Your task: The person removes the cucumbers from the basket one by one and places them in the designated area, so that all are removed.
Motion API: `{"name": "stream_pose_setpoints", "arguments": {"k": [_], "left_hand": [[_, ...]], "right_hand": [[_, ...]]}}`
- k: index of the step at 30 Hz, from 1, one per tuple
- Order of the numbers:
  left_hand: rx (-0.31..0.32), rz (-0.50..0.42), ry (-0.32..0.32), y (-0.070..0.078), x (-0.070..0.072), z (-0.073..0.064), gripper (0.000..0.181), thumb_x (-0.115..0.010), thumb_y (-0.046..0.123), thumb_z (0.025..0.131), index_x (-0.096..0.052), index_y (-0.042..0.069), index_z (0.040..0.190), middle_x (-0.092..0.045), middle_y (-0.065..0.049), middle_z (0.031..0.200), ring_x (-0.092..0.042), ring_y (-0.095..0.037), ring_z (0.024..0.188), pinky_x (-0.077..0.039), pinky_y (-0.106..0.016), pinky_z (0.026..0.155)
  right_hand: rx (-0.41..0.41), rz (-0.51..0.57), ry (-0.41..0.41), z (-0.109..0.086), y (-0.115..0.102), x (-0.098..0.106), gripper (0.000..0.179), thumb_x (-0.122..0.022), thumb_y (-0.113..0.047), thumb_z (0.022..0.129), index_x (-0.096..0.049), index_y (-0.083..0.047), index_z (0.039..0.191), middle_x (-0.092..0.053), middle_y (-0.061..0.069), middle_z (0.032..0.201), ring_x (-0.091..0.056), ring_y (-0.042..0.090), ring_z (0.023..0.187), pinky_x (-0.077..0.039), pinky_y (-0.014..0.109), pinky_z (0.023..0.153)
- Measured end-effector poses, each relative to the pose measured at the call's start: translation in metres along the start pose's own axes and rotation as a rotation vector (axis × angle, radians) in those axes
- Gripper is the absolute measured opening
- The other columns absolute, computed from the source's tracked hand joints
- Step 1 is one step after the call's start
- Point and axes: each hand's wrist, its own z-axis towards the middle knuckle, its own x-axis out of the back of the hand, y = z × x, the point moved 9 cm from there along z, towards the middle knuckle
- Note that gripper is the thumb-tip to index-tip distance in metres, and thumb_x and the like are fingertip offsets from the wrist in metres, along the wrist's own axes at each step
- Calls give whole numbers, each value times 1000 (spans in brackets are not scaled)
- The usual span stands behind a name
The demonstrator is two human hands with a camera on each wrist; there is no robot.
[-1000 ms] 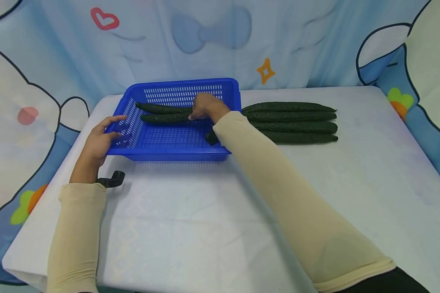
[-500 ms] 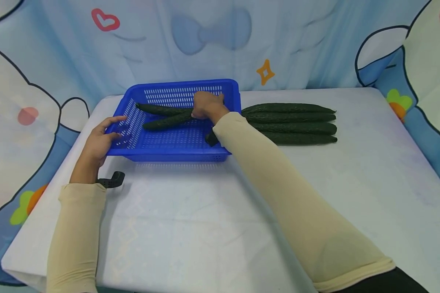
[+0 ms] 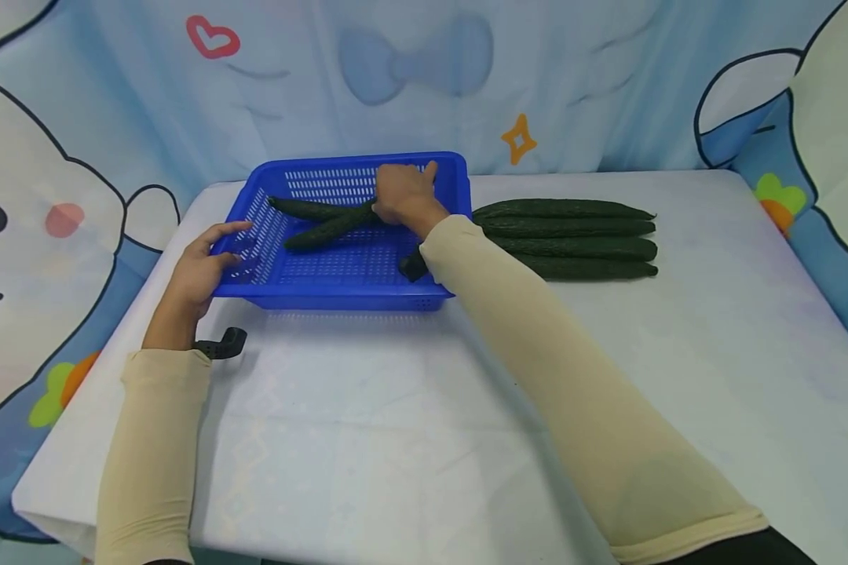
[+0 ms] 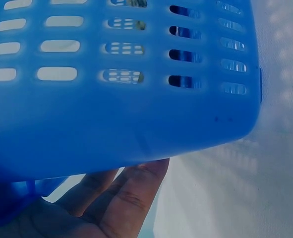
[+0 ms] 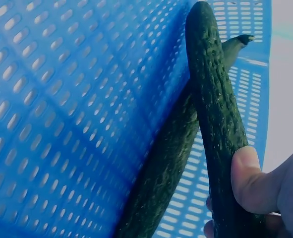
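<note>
The blue slotted basket (image 3: 353, 303) is at the back left of the table in the head view. My left hand (image 3: 198, 273) grips its left end, and the left wrist view shows fingers (image 4: 136, 196) under the basket's edge. Inside the basket, my right hand (image 3: 404, 195) holds a dark green cucumber (image 5: 213, 94) by one end, thumb on top. That cucumber slants across a second cucumber (image 5: 161, 168), which lies along the basket wall. The right hand hides the near ends of both in the head view.
Several cucumbers (image 3: 579, 227) lie side by side on the white-covered table (image 3: 367, 439), just right of the basket. A printed blue curtain (image 3: 424, 86) hangs behind the table's back edge. Dark straps with camera mounts (image 3: 226, 344) sit at the wrists.
The cucumber in my right hand has turned from lying alongside the other one to crossing it, its free end swinging nearer to me. The left hand stays on the basket.
</note>
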Motion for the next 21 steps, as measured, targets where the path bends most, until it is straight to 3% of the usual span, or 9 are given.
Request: {"name": "stream_pose_setpoints", "arguments": {"k": [3, 10, 16, 21], "left_hand": [[0, 5, 8, 0, 1, 1, 55, -39, 2, 98, -45, 27, 147, -11, -13, 166, -29, -46, 145, -36, -60, 110], [-12, -8, 0, 4, -4, 5, 55, -39, 1, 98, -45, 26, 147, -13, -13, 166, -32, -45, 144, -38, -59, 109], [-13, -1, 0, 5, -7, 7, 55, -38, 2, 98, -45, 25, 147, -13, -13, 166, -34, -45, 143, -40, -58, 108], [-14, 1, -3, 5, -8, 8, 55, -38, 1, 98, -44, 24, 147, -14, -13, 166, -35, -44, 142, -41, -57, 107]], "right_hand": [[12, 86, 14, -2, 1, 4, 23, -54, -36, 99, -64, -17, 108, -67, 1, 117, -58, 25, 118, -12, 63, 118], [2, 216, 64, -8, 12, 17, 29, -53, -34, 100, -57, -25, 127, -62, -4, 133, -50, 27, 133, 0, 65, 120], [7, 234, 123, -16, 20, 28, 27, -52, -34, 101, -56, -26, 127, -61, -4, 133, -53, 25, 128, -10, 61, 119], [25, 249, 182, -30, 26, 44, 26, -52, -33, 101, -57, -28, 126, -67, 0, 121, -57, 27, 117, -19, 57, 112]]}}
